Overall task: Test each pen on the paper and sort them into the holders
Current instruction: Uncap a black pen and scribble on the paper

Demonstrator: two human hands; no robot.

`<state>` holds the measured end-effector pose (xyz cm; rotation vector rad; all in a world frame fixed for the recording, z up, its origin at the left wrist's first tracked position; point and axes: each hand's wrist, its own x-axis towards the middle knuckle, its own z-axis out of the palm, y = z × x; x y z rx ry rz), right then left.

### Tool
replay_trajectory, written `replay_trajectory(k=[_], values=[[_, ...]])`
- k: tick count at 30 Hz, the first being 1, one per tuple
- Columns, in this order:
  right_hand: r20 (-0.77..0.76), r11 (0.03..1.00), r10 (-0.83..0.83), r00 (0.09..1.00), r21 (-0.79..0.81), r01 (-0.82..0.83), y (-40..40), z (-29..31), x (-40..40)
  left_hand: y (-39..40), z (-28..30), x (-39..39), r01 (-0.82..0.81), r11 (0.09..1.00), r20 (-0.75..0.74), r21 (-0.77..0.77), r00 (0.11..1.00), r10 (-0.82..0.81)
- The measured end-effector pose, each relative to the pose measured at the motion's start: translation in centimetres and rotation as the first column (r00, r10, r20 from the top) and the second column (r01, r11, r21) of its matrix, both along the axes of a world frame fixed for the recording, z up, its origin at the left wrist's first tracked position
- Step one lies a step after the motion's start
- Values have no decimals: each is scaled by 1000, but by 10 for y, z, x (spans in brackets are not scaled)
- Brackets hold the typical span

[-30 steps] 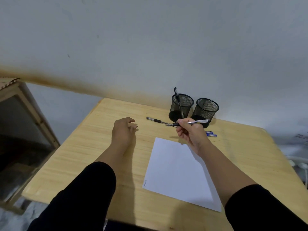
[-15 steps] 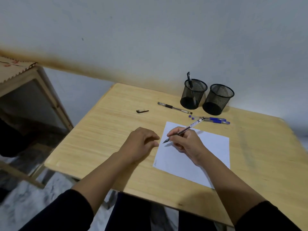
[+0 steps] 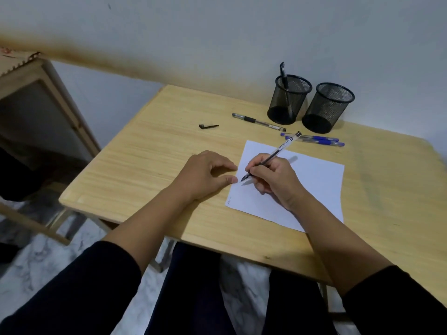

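My right hand (image 3: 274, 180) grips an uncapped clear pen with black ink (image 3: 280, 149), its tip at the left part of the white paper (image 3: 316, 182). My left hand (image 3: 205, 174) rests on the table beside the paper's left edge, fingers loosely curled, fingertips at the sheet's border. A small scribble shows near the paper's lower left corner. Two black mesh holders stand at the back: the left holder (image 3: 287, 100) has one black pen in it, the right holder (image 3: 326, 108) looks empty. A black-grip pen (image 3: 258, 122) and two blue pens (image 3: 316, 140) lie in front of them.
A black pen cap (image 3: 208, 126) lies on the wooden table (image 3: 150, 151) left of the pens. A wooden cabinet (image 3: 43, 105) stands to the left of the table. The wall runs right behind the holders.
My right hand brought the pen down from near the holders to the paper. My left hand drew back from the cap to the paper's left edge. The camera tilted downward.
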<state>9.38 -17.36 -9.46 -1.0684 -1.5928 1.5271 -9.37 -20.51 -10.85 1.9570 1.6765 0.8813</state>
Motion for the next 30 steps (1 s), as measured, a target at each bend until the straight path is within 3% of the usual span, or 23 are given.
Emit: replay_trajectory(k=[8,30], values=[[109,986,74,991,140,-89,-8,0,-8,0,-3,-2,-9,1000,6,4,1000,9],[296,926,30,955,350,-138,-16,-3,-15,0,-1,-2,-15,999,29,-40,999,17]])
